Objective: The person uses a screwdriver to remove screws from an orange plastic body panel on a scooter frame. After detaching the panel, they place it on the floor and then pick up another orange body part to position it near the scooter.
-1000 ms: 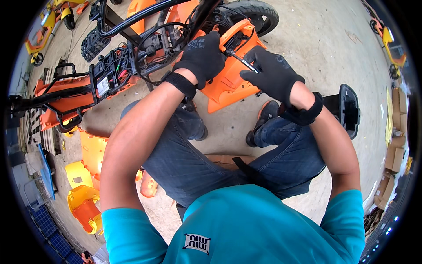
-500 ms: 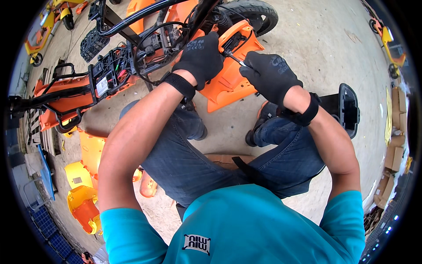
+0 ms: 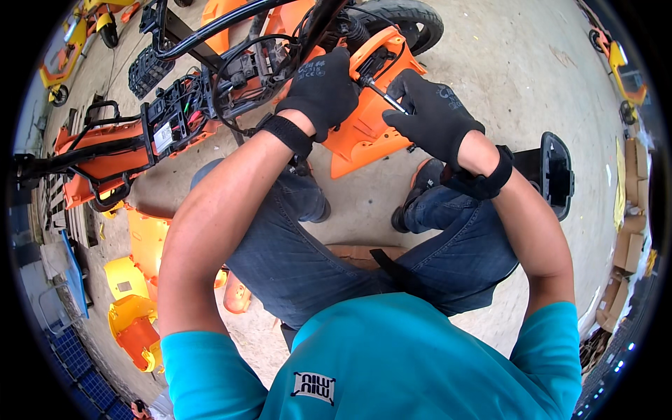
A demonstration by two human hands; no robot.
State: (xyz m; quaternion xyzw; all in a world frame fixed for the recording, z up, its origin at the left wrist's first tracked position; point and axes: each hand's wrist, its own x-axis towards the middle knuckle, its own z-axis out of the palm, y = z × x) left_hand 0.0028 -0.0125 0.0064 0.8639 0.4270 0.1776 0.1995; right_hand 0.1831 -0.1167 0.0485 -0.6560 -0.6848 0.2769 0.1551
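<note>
An orange plastic body panel [image 3: 364, 133] stands tilted in front of me, with a black fitting [image 3: 374, 63] and a cable in its upper recess. My left hand [image 3: 322, 94], in a black glove, is closed at the panel's left edge; its fingertips are partly hidden. In my gloved right hand [image 3: 437, 115] is a slim screwdriver [image 3: 383, 94] with a dark and silver shaft, its tip at the black fitting. Thumb and forefinger are spread around its rear end, so the hold looks loose.
A stripped scooter frame [image 3: 189, 105] with exposed wiring lies left, its black wheel [image 3: 413, 24] beyond the panel. Yellow and orange panels [image 3: 133, 329] lie at lower left. A black plastic part [image 3: 555, 175] sits by my right knee. Cardboard boxes [image 3: 630, 245] line the right.
My right thumb and forefinger have spread apart, baring more of the screwdriver's rear. The panel has shifted slightly to the right. My left hand stays nearly in place.
</note>
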